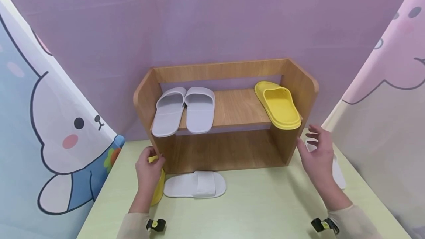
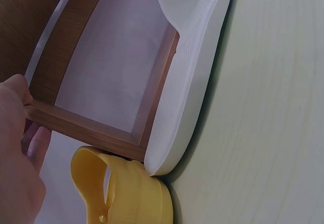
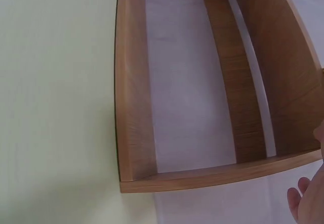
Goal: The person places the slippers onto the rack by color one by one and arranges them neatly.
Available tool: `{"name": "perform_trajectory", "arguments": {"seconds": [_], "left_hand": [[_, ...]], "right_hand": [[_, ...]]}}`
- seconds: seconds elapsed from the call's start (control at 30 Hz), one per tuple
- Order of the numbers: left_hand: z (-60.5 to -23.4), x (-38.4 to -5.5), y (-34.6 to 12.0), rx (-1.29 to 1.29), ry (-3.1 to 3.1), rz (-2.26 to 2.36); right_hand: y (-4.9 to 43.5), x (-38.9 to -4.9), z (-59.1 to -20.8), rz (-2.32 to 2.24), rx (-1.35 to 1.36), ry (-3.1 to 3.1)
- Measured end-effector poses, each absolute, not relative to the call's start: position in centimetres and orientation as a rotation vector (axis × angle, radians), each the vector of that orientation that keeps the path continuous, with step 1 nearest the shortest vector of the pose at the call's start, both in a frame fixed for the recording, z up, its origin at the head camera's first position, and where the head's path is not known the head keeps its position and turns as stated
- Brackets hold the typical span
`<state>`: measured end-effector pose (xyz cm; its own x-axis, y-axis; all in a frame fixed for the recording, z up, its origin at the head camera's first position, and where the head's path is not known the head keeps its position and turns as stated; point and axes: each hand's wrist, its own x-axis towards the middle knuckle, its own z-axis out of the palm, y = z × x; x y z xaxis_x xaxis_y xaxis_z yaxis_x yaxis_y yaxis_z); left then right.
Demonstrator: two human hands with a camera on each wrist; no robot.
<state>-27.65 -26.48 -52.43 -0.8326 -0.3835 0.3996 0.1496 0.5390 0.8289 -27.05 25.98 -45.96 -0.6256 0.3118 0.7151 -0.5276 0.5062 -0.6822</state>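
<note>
A wooden two-tier shoe rack (image 1: 240,108) stands between both hands. My left hand (image 1: 150,167) pinches the front edge of its left side panel, thumb inside and fingers outside in the left wrist view. My right hand (image 1: 318,154) is beside the right side panel, fingers spread and the thumb close to the panel's front edge. On the upper shelf, two grey slippers (image 1: 200,113) lie side by side at the left, and one yellow slipper (image 1: 282,110) lies at the right end.
A white slipper (image 1: 180,186) lies sideways on the table (image 1: 245,209) before the rack. Another yellow slipper (image 2: 134,193) is beside the rack's left side, partly behind my left hand. A further white slipper (image 1: 338,174) lies at the right, behind my right hand. Patterned cloth (image 1: 219,17) surrounds the table.
</note>
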Motion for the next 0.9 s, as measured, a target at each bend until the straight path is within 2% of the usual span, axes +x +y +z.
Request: {"name": "perform_trajectory", "arguments": {"seconds": [0.17, 0.9], "left_hand": [[-52.4, -27.6, -26.4, 0.194, -2.228, -1.273], [-52.4, -27.6, -26.4, 0.178, -2.219, -1.257]], "right_hand": [[26.9, -28.0, -47.7, 1.209, 0.158, -1.95], [27.8, -29.1, -50.5, 1.22, 0.149, -2.088]]}}
